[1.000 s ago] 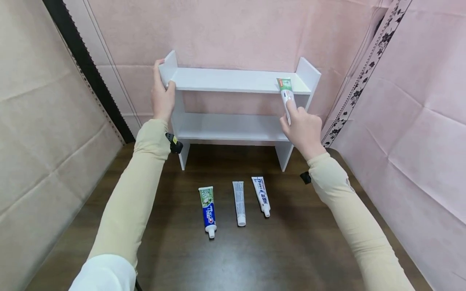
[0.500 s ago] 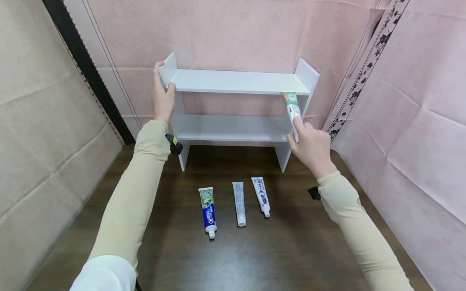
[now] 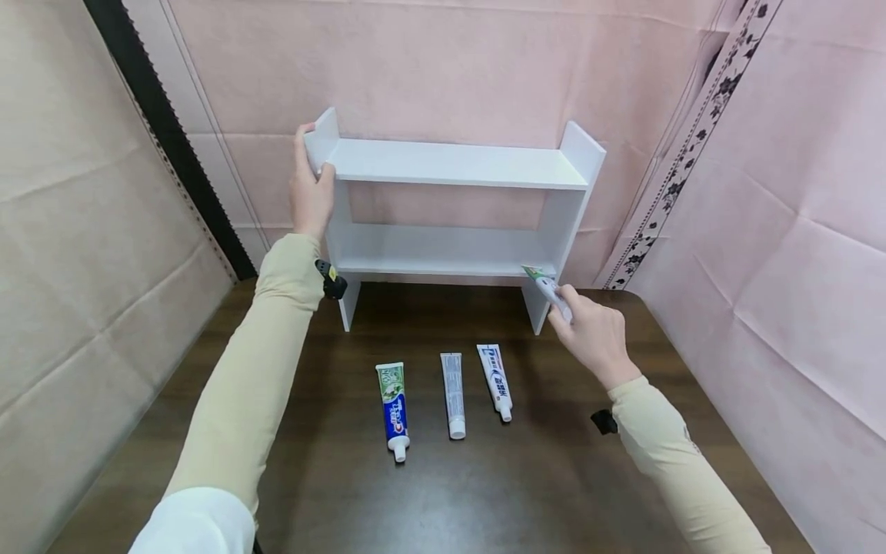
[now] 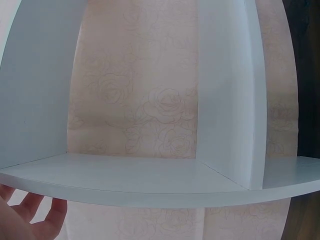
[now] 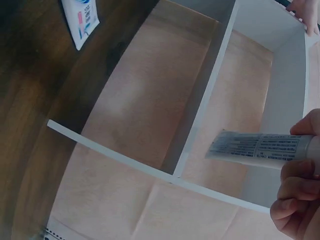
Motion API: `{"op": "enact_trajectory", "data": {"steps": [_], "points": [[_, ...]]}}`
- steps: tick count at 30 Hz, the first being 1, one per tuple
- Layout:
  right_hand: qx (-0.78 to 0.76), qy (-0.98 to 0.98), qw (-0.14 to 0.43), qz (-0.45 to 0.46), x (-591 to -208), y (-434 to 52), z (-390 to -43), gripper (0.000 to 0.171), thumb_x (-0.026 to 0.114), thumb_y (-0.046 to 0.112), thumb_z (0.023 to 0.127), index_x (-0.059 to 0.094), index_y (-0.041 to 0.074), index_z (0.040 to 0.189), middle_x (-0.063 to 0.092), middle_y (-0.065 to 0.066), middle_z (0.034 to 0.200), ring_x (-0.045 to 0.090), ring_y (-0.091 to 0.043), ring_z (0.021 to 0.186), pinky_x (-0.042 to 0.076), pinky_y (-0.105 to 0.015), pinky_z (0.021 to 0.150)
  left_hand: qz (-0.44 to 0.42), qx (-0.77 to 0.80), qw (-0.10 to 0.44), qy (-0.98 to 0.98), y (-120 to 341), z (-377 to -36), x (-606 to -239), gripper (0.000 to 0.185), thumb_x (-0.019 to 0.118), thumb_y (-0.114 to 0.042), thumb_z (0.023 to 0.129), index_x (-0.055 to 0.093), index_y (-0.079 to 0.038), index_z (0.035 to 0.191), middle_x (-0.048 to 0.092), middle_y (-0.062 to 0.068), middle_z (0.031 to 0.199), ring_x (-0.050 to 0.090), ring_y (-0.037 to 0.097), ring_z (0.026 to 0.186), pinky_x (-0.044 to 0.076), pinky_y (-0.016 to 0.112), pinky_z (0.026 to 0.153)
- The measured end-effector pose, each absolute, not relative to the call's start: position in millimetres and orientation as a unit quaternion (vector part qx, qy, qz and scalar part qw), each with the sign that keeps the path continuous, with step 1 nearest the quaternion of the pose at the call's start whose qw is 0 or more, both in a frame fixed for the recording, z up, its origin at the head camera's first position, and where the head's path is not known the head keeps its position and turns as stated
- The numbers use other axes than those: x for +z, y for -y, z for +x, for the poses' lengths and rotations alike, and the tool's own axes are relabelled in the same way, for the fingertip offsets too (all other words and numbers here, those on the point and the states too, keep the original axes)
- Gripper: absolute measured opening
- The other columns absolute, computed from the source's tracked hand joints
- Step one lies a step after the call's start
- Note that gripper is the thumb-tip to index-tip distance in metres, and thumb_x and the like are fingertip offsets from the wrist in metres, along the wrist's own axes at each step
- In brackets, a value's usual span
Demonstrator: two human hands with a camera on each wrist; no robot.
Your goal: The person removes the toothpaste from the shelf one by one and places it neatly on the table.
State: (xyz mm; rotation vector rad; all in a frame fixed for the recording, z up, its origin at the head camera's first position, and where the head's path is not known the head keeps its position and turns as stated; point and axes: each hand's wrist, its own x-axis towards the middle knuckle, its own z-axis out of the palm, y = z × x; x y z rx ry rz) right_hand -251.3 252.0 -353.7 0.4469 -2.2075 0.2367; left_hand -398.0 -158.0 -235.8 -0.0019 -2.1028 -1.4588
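Note:
My left hand (image 3: 311,188) grips the upper left side panel of a white two-tier shelf (image 3: 457,163); its fingertips also show at the panel's edge in the left wrist view. Pinched by its cap end in my right hand (image 3: 591,335) is a white and green toothpaste tube (image 3: 547,288), its flat end pointing toward the lower tier's right front corner. In the right wrist view, fine print covers the facing side of this toothpaste tube (image 5: 260,146). Both tiers of the shelf carry nothing.
On the dark wooden table (image 3: 443,500) before the shelf lie a green-and-blue toothpaste tube (image 3: 393,408), a grey-white tube (image 3: 453,396) and a white-and-blue tube (image 3: 494,381), caps toward me. Pink cloth (image 3: 450,69) hangs behind; more cloth flanks both sides.
My right hand has brought the toothpaste tube down from the upper tier's height to the lower tier's front edge, tipping it flatter. My left hand keeps its grip on the shelf.

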Motion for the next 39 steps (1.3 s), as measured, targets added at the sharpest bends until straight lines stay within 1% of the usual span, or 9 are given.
{"op": "enact_trajectory", "data": {"steps": [3,6,11,16,21,25,31,35,39], "points": [[0.097,0.887,0.413,0.183,-358.0,-253.0,-249.9,0.019,0.058,0.016,0.082,0.063,0.007,0.098,0.055,-0.006,0.054,0.030,-0.013,0.039,0.020,-0.028,0.038,0.002,-0.548,0.287,0.785,160.2,-397.8,-235.9,0.060,0.040,-0.020,0.097,0.024,-0.058,0.140,0.050,0.004,0.142,0.049,0.013,0.087,0.039,0.027,0.071],[0.106,0.899,0.385,0.179,-365.6,-254.8,-248.5,0.021,0.057,0.017,0.080,0.063,0.009,0.098,0.050,-0.003,0.050,0.030,-0.013,0.039,0.019,-0.028,0.039,0.003,-0.547,0.285,0.787,162.2,-397.7,-235.8,0.059,0.039,-0.021,0.097,0.023,-0.059,0.140,0.049,0.002,0.143,0.048,0.013,0.088,0.038,0.027,0.071],[0.105,0.927,0.315,0.177,-385.3,-259.6,-248.7,0.018,0.057,0.018,0.081,0.062,0.011,0.097,0.051,-0.002,0.051,0.032,-0.014,0.040,0.021,-0.027,0.039,0.006,-0.541,0.284,0.791,164.4,-397.1,-235.2,0.058,0.037,-0.022,0.098,0.021,-0.058,0.140,0.048,0.000,0.145,0.047,0.012,0.081,0.036,0.027,0.070],[0.087,0.956,0.220,0.171,-407.6,-265.0,-250.3,0.017,0.058,0.021,0.083,0.059,0.012,0.097,0.054,-0.003,0.054,0.038,-0.016,0.044,0.027,-0.030,0.040,0.009,-0.542,0.283,0.792,165.1,-397.7,-233.7,0.059,0.038,-0.021,0.098,0.022,-0.058,0.140,0.048,0.000,0.145,0.045,0.011,0.074,0.036,0.027,0.068],[0.063,0.975,0.139,0.160,-429.7,-270.9,-247.9,0.025,0.059,0.025,0.085,0.059,0.010,0.105,0.063,-0.007,0.064,0.045,-0.016,0.049,0.031,-0.029,0.042,0.008,-0.541,0.287,0.790,163.3,-399.2,-234.0,0.059,0.039,-0.020,0.096,0.023,-0.057,0.140,0.051,0.003,0.141,0.047,0.013,0.080,0.038,0.027,0.070],[0.068,0.979,0.121,0.148,-440.8,-272.9,-242.5,0.030,0.059,0.024,0.085,0.058,0.008,0.111,0.065,-0.009,0.067,0.045,-0.015,0.050,0.031,-0.028,0.042,0.006,-0.546,0.285,0.788,161.6,-400.8,-235.7,0.060,0.039,-0.019,0.096,0.024,-0.058,0.139,0.050,0.002,0.142,0.048,0.014,0.087,0.038,0.027,0.072],[0.060,0.981,0.111,0.150,-445.0,-269.1,-238.5,0.033,0.059,0.023,0.086,0.058,0.004,0.113,0.066,-0.011,0.070,0.048,-0.016,0.050,0.034,-0.030,0.043,0.004,-0.547,0.284,0.787,160.2,-403.8,-235.5,0.060,0.039,-0.019,0.097,0.023,-0.059,0.139,0.049,0.001,0.142,0.049,0.013,0.090,0.039,0.027,0.073],[0.049,0.985,0.062,0.154,-445.8,-266.1,-237.8,0.041,0.057,0.022,0.088,0.060,0.001,0.124,0.069,-0.015,0.078,0.049,-0.017,0.055,0.035,-0.029,0.045,0.003,-0.548,0.281,0.788,159.0,-403.9,-234.7,0.060,0.039,-0.019,0.097,0.023,-0.059,0.139,0.048,-0.001,0.143,0.049,0.013,0.092,0.039,0.027,0.073],[0.035,0.986,0.006,0.162,-447.1,-265.1,-237.1,0.049,0.056,0.022,0.090,0.054,-0.001,0.134,0.068,-0.016,0.081,0.047,-0.017,0.056,0.035,-0.030,0.048,0.005,-0.546,0.280,0.789,158.7,-403.2,-234.4,0.060,0.039,-0.019,0.097,0.023,-0.058,0.140,0.048,-0.001,0.143,0.049,0.013,0.091,0.038,0.027,0.073]]}}
